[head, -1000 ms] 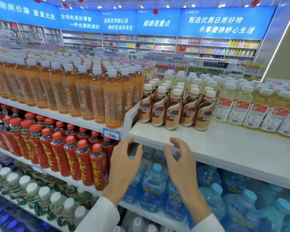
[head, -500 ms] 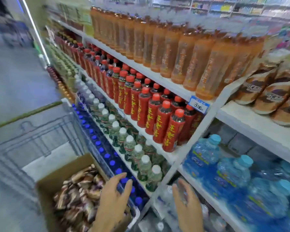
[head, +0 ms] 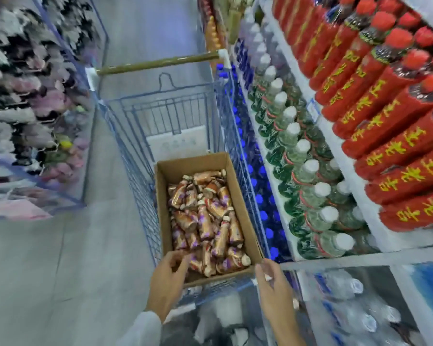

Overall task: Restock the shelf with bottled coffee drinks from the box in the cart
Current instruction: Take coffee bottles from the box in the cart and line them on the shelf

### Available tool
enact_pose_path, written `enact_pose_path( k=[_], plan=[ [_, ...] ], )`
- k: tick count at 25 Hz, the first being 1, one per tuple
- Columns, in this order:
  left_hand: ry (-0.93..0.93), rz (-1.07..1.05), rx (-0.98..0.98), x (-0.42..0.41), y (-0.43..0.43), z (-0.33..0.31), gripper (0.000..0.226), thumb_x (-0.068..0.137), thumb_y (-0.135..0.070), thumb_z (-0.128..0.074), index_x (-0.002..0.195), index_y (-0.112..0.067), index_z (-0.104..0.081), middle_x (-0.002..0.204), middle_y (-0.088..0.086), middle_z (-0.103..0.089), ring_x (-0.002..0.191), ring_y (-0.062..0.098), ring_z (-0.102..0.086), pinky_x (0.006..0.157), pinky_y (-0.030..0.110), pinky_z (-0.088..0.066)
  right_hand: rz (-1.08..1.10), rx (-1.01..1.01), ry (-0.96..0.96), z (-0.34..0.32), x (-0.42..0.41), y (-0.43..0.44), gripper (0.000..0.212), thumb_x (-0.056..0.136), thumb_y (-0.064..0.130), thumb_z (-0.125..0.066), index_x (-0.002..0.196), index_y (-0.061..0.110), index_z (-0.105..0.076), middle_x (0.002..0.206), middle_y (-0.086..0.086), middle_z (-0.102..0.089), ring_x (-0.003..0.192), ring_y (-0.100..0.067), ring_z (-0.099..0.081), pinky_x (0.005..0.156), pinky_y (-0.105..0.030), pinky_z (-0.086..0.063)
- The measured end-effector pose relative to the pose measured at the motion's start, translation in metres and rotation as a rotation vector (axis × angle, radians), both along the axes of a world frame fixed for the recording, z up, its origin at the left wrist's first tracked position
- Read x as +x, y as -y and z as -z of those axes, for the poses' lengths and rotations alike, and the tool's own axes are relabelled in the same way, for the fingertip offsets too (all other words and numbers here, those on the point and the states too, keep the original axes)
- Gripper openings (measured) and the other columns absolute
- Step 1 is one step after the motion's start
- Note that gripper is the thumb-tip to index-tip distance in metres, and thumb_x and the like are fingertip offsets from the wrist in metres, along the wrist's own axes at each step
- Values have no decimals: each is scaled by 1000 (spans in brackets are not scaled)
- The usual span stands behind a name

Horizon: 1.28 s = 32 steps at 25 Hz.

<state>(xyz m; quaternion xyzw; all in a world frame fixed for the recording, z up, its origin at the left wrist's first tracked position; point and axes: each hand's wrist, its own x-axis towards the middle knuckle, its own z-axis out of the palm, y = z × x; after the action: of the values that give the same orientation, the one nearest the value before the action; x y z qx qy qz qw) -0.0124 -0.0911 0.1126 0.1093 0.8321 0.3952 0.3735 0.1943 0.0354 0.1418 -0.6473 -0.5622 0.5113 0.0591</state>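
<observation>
Grey floor (head: 60,270) runs up the aisle ahead of you. To your right, white shelving (head: 360,260) carries red bottles (head: 375,116) above white-capped clear bottles (head: 295,156); to your left, a blurred rack of dark goods (head: 23,108).

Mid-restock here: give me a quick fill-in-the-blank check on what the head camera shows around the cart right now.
1. The coffee bottles lie jumbled on their sides in a cardboard ___ that sits in the cart.
2. The hand over the near end of the box is the ___ one.
3. The green-labelled bottles on the shelf beside the cart have ___ caps.

Missing words: box; left; white.
</observation>
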Motion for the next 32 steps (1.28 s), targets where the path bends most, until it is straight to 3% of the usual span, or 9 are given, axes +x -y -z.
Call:
enact_pose_path(
  k=[4,7,9,14,17,21,25,30,32],
  plan=[
    [109,-125,-72,-30,-34,47,18,98,-36,-65,109,-21,-67,104,-2,-71,101,20,-65,89,31,-51,-58,-56,76,17,-28,-2,37,100,48,-55,133,31,-56,126,12,-59,121,-14,-54,101,-36,-44],
    [202,-211,-144,-56,-81,94,29,99,-40,-61,111,-13,-65,105,2,-68,106,27,-61,86,20,-45,-50,-85,106,31,-44,-4,35,98,49,-57,131,35,-56,129,15,-59,124,-12,-53,108,-40,-44],
    [229,-206,-202,-73,-112,124,42,98,-44,-59,124,-11,-63,120,9,-66,116,32,-59,92,27,-42,-19,-108,107,39,-53,-8,34,97,50,-59,128,36,-58,132,13,-60,125,-13,-54,109,-42,-44],
    [115,-102,-197,-115,-178,190,35,99,-34,-58,122,-7,-62,124,15,-66,120,36,-60,96,34,-43,60,-138,87,55,-71,-13,32,96,38,-65,127,33,-61,132,13,-62,127,-13,-54,103,-31,-43],
    [62,-71,-280,-139,-214,229,55,98,-41,-60,137,-2,-54,137,20,-60,127,40,-56,105,41,-43,75,-173,87,63,-77,-13,34,95,23,-68,128,27,-62,133,9,-62,127,-16,-55,108,-36,-42],
    [6,-43,-432,-144,-247,269,83,96,-45,-64,148,9,-29,147,28,-47,135,43,-47,112,47,-39,91,-151,121,76,-84,-9,30,91,28,-71,120,34,-64,126,16,-65,121,-11,-58,107,-33,-43],
    [-50,-111,-429,-141,-251,274,72,98,-40,-64,142,6,-31,142,29,-51,129,44,-51,106,49,-44,23,-208,134,85,-91,-11,28,90,42,-69,116,43,-59,123,30,-59,119,1,-54,107,-28,-41],
    [196,-191,-164,-142,-200,212,55,92,-61,-60,116,-11,-63,104,2,-71,107,29,-67,82,34,-49,-30,-217,103,85,-117,-41,21,91,55,-63,111,52,-58,120,31,-59,115,7,-53,94,-20,-43],
    [303,-238,-72,-132,-164,177,54,88,-61,-65,117,-15,-67,98,-1,-76,99,23,-72,84,38,-57,-81,-209,84,97,-140,-66,25,93,58,-58,117,51,-56,121,28,-60,112,7,-54,82,-12,-41]
  ],
)
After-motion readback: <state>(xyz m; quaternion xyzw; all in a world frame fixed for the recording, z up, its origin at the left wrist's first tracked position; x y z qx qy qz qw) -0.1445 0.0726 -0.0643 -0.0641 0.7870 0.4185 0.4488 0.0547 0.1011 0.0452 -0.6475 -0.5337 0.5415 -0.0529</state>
